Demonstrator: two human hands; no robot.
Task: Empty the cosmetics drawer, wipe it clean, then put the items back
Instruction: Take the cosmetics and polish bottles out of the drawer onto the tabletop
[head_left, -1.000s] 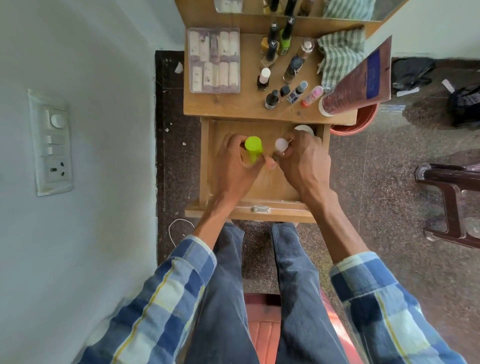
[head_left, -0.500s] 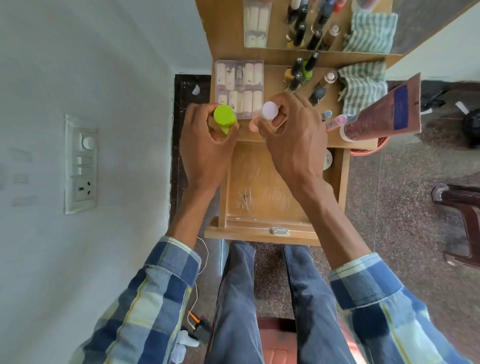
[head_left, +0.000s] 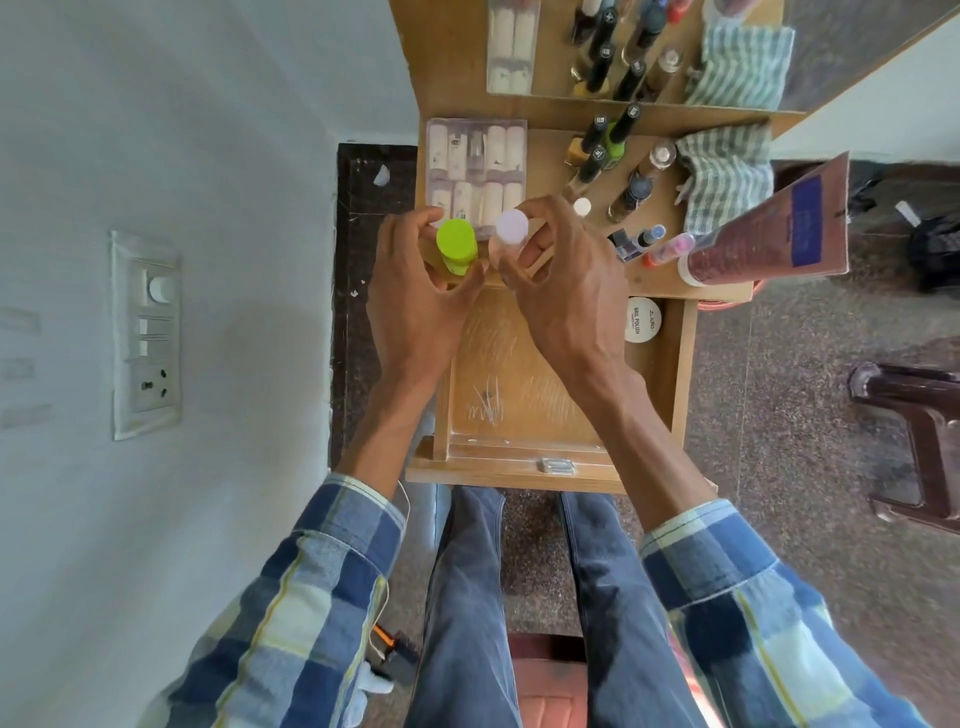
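Note:
My left hand (head_left: 415, 306) grips a bottle with a lime-green cap (head_left: 456, 244), upright at the front edge of the wooden tabletop (head_left: 550, 156). Beside it my right hand (head_left: 566, 280) holds a bottle with a pale pink cap (head_left: 511, 228). Both bottles are over the near-left part of the tabletop, just in front of a clear box of tubes (head_left: 475, 176). Below my hands the wooden drawer (head_left: 519, 395) is pulled out; a round white nail polish remover tub (head_left: 643, 319) lies in its far right corner.
Several nail polish bottles (head_left: 608, 150) stand mid-table, a checked cloth (head_left: 727, 171) lies to their right, and a brown tube (head_left: 769, 228) overhangs the right edge. A mirror (head_left: 649, 47) rises behind. A wall with a switch plate (head_left: 148, 332) is left; a dark chair (head_left: 914, 426) right.
Both hands lifted the two bottles out of the drawer up to the tabletop's front edge. The drawer floor is now exposed apart from the white tub.

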